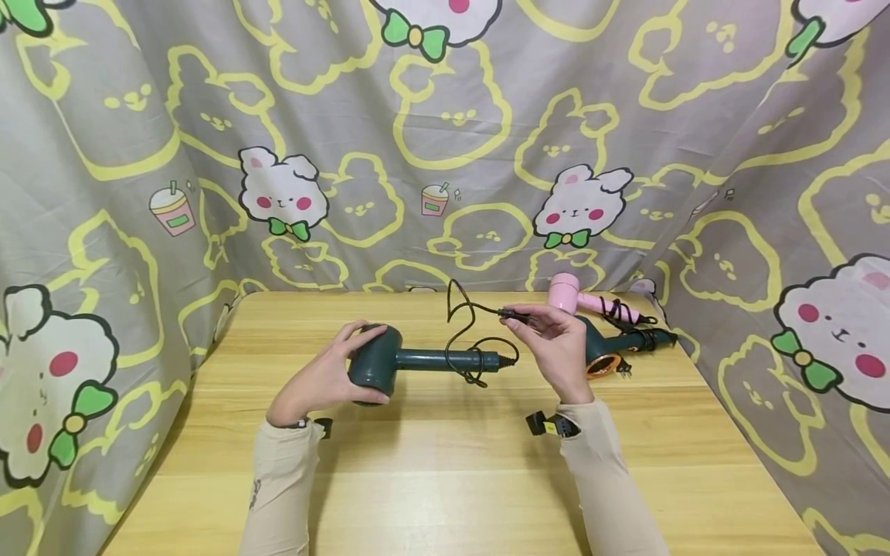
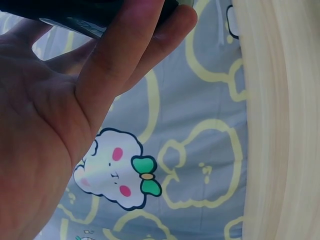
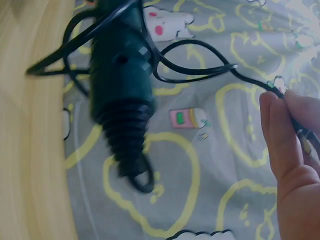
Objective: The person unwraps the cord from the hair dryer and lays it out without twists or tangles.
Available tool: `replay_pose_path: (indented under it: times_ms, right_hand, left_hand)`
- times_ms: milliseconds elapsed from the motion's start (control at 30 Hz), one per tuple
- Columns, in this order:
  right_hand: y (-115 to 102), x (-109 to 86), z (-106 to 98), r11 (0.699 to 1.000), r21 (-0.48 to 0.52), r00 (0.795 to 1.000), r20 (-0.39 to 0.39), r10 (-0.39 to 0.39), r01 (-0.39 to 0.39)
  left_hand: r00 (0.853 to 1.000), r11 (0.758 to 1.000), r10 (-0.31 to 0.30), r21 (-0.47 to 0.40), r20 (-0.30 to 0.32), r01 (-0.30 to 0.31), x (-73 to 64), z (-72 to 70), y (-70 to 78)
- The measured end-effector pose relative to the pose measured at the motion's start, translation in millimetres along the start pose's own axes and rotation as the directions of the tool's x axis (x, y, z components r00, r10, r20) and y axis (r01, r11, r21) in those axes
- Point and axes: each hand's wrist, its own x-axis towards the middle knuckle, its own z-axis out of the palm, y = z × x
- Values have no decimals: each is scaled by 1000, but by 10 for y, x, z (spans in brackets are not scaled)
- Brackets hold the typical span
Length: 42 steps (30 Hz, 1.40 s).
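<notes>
Left hand (image 1: 327, 374): gripping green dryer (image 1: 424, 360) at its wide end. Right hand (image 1: 559, 351): pinching the end of its cord (image 3: 250, 80). Dryer held between the hands, above desk (image 1: 431, 479), narrow end toward right hand. Beyond, on desk: second green dryer (image 1: 594, 340); pink dryer (image 1: 564, 292).

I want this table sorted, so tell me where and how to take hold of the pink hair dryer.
Probably the pink dryer's barrel, from above: that end is bare, cord winds round the handle, and a dark green dryer lies in front.
</notes>
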Motion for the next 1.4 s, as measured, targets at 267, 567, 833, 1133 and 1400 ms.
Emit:
replay_pose_path:
  times_ms: [267,567,833,1133,1400]
  right_hand:
    - [-195,-54,79,996,24,988,127,-89,87]
    - [-356,-120,133,999,36,970,237,-45,37]
    - [-390,-141,121,998,24,942,331,-59,54]
    - [-467,-139,60,999,28,908,418,-27,17]
    - [-444,-128,-21,998,27,867,498,36,-57]
  left_hand:
    - [1000,1000,-15,5,-6,15,2,9,-8]
    - [999,1000,-29,-8,-27,29,-15,-4,-41]
    - [998,1000,-25,0,-50,25,-21,-28,-66]
    - [998,1000,-18,-9,-65,17,-32,-52,-58]
    - [997,1000,-21,-4,-76,21,-47,-65,-63]
